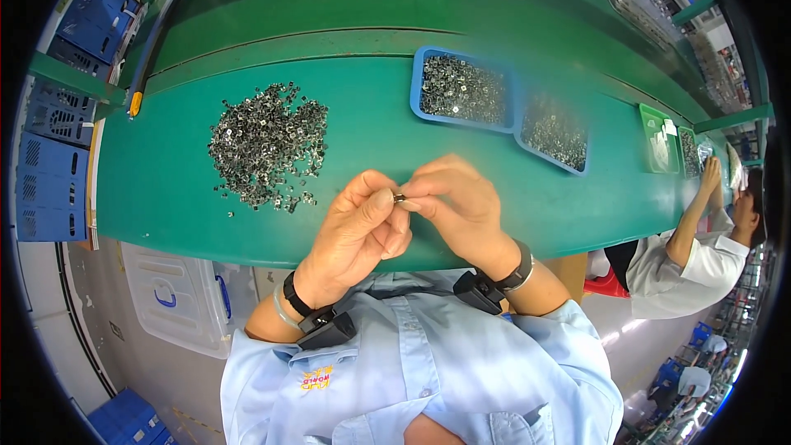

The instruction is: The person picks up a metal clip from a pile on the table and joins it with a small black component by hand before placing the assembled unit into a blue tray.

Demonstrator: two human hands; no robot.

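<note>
My left hand [362, 227] and my right hand [459, 206] meet above the near edge of the green table [362, 128]. Between their fingertips they pinch a small dark metal part [399, 198], mostly covered by the fingers. Both hands are closed on it. To the left of my hands lies a loose pile of small shiny metal parts [268, 144]. Beyond my right hand stands a blue tray [418, 86] filled with similar small parts. A second blue tray [554, 162] of such parts adjoins it on the right, partly blurred.
A green tray [651, 144] with white items stands farther right, near a co-worker in a white shirt [700, 276]. Blue crates [51, 189] are stacked at the left. A clear lidded plastic box [177, 297] sits on the floor below the table's left edge.
</note>
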